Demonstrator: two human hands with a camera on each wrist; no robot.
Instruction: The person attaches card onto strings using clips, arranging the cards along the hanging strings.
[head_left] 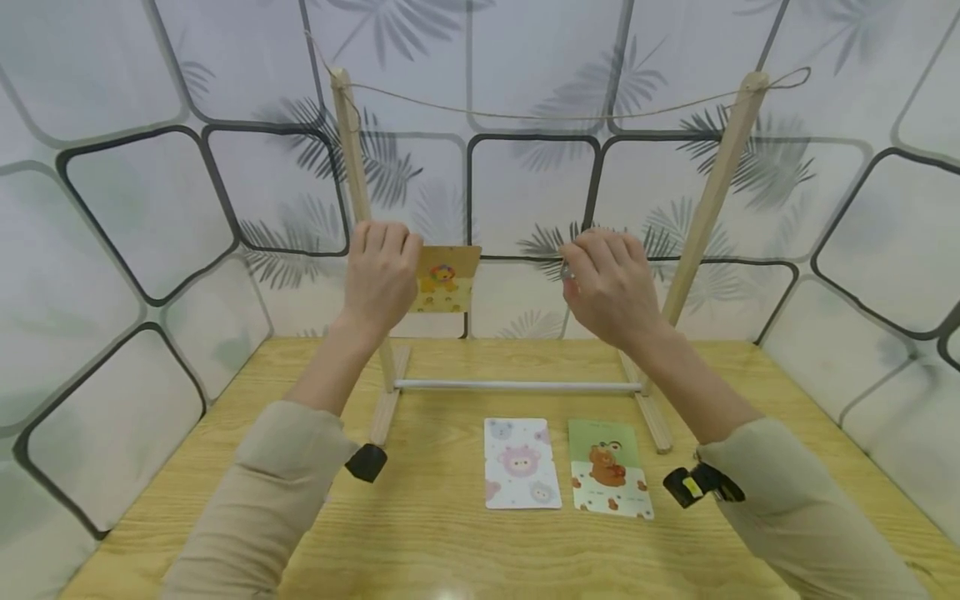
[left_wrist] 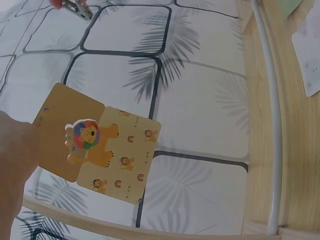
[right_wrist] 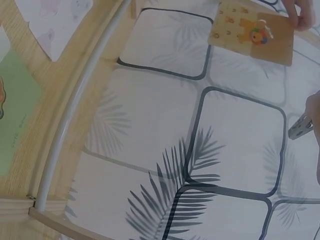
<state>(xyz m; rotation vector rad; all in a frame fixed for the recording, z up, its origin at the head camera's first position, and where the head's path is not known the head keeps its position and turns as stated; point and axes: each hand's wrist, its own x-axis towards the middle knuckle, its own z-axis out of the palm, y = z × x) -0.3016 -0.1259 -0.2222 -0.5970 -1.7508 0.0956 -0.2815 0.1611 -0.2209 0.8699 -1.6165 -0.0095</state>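
My left hand (head_left: 382,279) pinches a yellow-brown card (head_left: 447,287) by its edge, in front of the left wooden post. A lion with a colourful mane and rows of small figures are printed on the card (left_wrist: 127,155), seen whole in the left wrist view. My right hand (head_left: 611,287) holds a small silver metal clip (right_wrist: 300,127) between thumb and fingers, some way right of the card. Both hands are raised below a thin twine (head_left: 517,115), touching neither it nor each other. The right fingertips are partly hidden in the head view.
The twine spans the left post (head_left: 350,150) and right post (head_left: 716,196) of a wooden stand. A white rod (head_left: 517,386) joins its feet. On the wooden table (head_left: 435,542) lie a white animal card (head_left: 521,463) and a green bear card (head_left: 609,468). Patterned fabric hangs behind.
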